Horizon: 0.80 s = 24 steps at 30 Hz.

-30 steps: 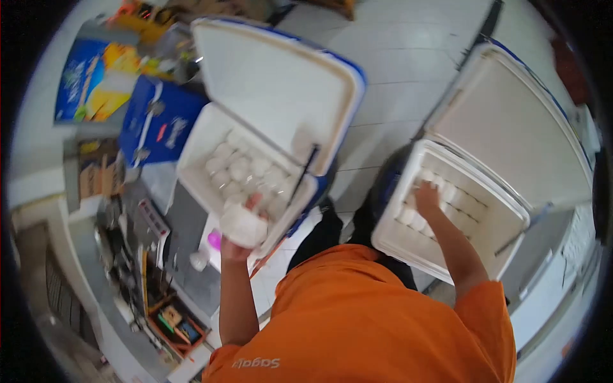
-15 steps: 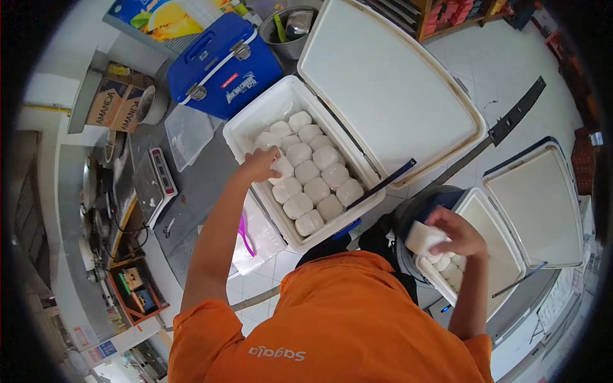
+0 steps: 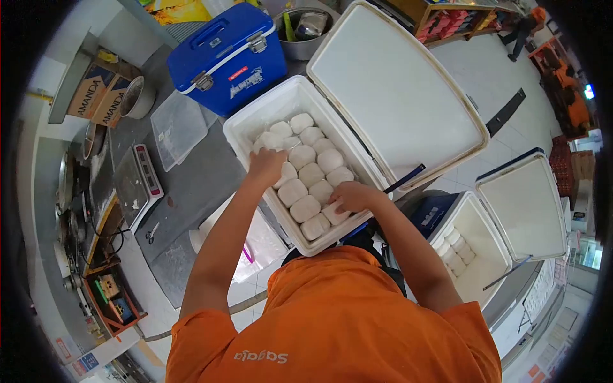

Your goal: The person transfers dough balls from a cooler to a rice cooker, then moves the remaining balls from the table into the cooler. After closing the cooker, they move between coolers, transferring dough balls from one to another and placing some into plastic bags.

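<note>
A white cooler box (image 3: 237,131) stands open before me, filled with rows of white, rounded dough balls (image 3: 311,174), some with a plastic sheen. At the left side of the box, my left hand (image 3: 267,166) reaches in with its fingers curled over a dough ball; the fingertips are partly hidden. My right hand (image 3: 355,196) is inside the near right part, its thumb and fingers closed on a dough ball (image 3: 336,213) among the others. To the right, a second open cooler (image 3: 488,239) has several more dough balls (image 3: 456,249) at one end.
The big cooler's lid (image 3: 389,76) hangs open to the right. Behind is a blue cooler (image 3: 233,60) beside a metal pot (image 3: 305,32). A scale (image 3: 143,169), scissors (image 3: 152,233) and clear plastic lid (image 3: 179,131) lie on the grey table. A person (image 3: 527,29) is far off.
My right hand has moved from above the second cooler, with a white dough ball, into the large cooler. My left hand stays at the left side, and the camera view has shifted.
</note>
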Each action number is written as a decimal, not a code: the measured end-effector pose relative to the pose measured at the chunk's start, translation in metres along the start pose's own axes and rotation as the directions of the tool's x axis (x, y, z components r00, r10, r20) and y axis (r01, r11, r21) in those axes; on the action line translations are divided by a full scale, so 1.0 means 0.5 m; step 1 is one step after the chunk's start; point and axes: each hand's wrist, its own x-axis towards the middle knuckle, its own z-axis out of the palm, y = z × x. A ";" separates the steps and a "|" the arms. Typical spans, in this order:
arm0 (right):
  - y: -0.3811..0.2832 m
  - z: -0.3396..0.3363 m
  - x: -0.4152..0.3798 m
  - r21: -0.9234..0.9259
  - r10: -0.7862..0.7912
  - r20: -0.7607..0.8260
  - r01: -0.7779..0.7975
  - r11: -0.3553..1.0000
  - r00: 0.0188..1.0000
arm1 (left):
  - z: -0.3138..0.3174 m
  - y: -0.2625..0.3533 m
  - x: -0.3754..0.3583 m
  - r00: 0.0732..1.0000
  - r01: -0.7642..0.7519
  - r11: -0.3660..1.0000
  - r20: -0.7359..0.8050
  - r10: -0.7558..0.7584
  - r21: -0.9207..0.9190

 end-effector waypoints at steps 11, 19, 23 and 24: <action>-0.158 0.043 -0.301 0.244 0.282 -0.889 -0.148 0.958 0.362 | 0.047 -0.063 0.020 0.954 -0.298 0.936 -0.081 0.287 -0.191; 0.444 0.444 -0.664 0.476 0.730 -0.498 -0.557 0.681 0.467 | -0.023 0.127 -0.067 0.902 -0.033 0.983 -0.428 -0.048 -0.181; 0.525 0.581 -0.576 0.342 0.657 -0.323 -0.563 0.753 0.681 | -0.079 0.301 -0.099 0.912 -0.107 0.959 -0.410 -0.011 -0.264; 0.498 0.557 -0.567 0.268 0.725 -0.234 -0.674 0.689 0.648 | -0.084 0.339 -0.104 0.916 -0.119 0.945 -0.400 -0.013 -0.304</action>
